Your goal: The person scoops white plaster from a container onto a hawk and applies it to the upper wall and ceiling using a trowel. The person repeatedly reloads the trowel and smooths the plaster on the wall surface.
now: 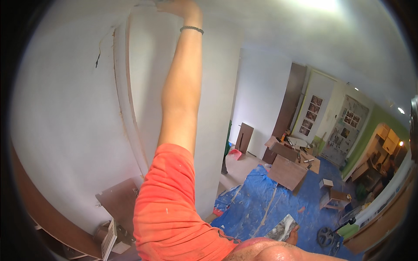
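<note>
My left arm, in an orange sleeve with a dark bracelet at the wrist, reaches straight up along the pale wall [213, 87]. At the top edge of the picture my left hand [176, 8] is closed, close to the ceiling, on a flat light-grey tool [146, 3]; most of the tool is cut off. Low down, my right hand [293, 234] grips the edge of a flat grey plate [282, 227] smeared with white paste. Only a few fingers of that hand show. The plate is above the blue floor sheet.
Blue sheeting [257, 191] covers the floor. A cluttered wooden workbench [300, 152] stands beyond it, and a black wheel-shaped base [325, 237] is at lower right. A brown panel [244, 138] leans by the wall. A wire [97, 61] hangs from the left wall.
</note>
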Motion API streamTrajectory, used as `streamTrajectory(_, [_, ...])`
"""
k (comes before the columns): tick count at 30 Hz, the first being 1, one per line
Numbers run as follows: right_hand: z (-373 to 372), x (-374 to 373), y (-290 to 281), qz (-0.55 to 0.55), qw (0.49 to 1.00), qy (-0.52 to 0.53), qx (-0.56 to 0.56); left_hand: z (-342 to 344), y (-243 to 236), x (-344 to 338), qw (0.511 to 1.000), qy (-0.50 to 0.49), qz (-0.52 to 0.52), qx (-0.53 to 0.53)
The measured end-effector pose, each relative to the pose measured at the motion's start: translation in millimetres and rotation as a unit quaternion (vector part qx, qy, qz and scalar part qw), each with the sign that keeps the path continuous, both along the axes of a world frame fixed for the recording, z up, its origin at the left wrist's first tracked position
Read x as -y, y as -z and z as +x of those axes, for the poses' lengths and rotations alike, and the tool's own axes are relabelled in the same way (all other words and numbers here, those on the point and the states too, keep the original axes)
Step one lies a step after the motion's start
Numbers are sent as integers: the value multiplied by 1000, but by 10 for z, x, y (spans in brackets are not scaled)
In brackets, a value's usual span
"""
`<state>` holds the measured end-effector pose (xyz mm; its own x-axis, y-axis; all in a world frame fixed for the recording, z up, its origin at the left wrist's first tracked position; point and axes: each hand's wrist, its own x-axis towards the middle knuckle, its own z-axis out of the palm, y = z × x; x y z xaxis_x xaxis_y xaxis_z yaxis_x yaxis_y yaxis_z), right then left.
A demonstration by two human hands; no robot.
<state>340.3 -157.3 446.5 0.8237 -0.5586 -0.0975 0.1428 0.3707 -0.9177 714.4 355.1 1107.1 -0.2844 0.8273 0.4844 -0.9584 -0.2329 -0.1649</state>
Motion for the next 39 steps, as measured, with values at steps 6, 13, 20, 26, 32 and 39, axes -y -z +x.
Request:
streamTrajectory(6, [-94, 31, 47, 4, 1000, 22, -5, -476, 127, 1394, 999, -8, 45, 29])
streamTrajectory(13, [-106, 92, 163, 10, 999, 42, -24, -999, 623, 2924, 969, -238, 72, -9])
streamTrajectory(20, [-112, 33, -23, -32, 999, 10, -41, -1349, 1203, 2078, 986, -57, 120, 103])
streamTrajectory(26, [4, -10, -122, -59, 997, -43, -4, -447, 618, 47, 999, -16, 3, -28])
streamTrajectory(32, [-9, -77, -135, -104, 994, -38, 2, -473, 394, -294, 1000, -18, -3, 11])
streamTrajectory(39, [0, -48, -118, -62, 997, -47, 4, -603, 230, -335, 997, 35, 51, 35])
